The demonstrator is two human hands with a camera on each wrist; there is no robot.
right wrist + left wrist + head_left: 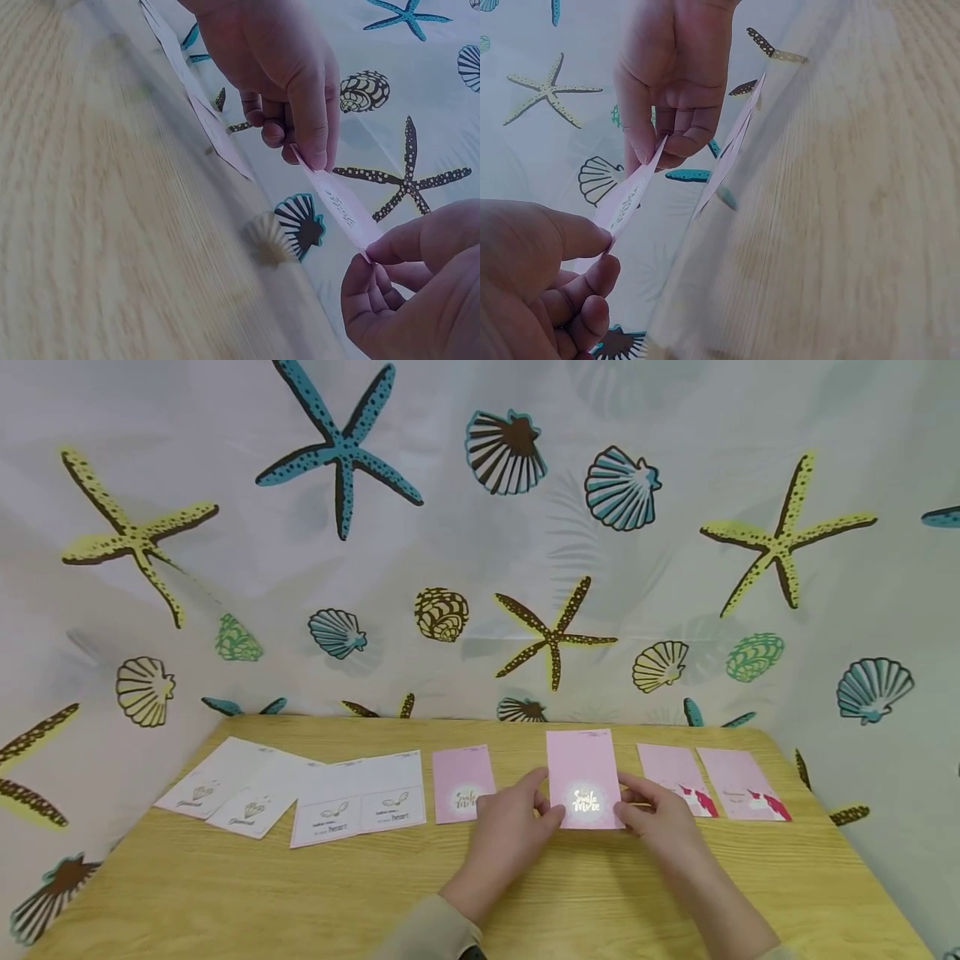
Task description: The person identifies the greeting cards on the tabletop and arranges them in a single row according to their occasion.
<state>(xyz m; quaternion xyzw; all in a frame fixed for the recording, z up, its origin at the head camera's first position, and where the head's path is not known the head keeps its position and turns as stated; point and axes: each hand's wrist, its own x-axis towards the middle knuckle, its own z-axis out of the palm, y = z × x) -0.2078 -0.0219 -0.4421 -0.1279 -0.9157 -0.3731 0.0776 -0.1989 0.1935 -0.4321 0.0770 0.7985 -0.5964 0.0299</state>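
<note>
While both hands are raised over the tabletop, 1 pink rectangular paper card with gold "Smile More" lettering point(583, 772) hangs between them, printed side toward the head camera. Card position: right of centre in the head view, near upright, lifted clear of the wood-grain table point(225, 893) in both wrist views.

Grip, left hand point(517, 814): thumb and fingertips pinch the card's lower left edge, with only the card's thickness between them; the other fingers curl inward. Grip, right hand point(663, 814): thumb and fingers pinch the lower right edge in the same way, nearly closed. Contact is at the edges; the lettering remains uncovered.

Surroundings, left to right in the head view: 2 white cards with a gold gem drawing point(251, 793), overlapping and set askew; 2 white cards with a winged motif point(326, 806), side by side, the left of them touching the gem pair; 1 flat pink card with matching gold lettering point(460, 772), partly hidden by the left hand; 2 pink cards with a unicorn corner print point(738, 768), just beside each other, past the right hand. Behind the table: a pale cloth backdrop with starfish and seashell prints point(450, 543). Left cuff: 1 beige sleeve point(431, 931).
</note>
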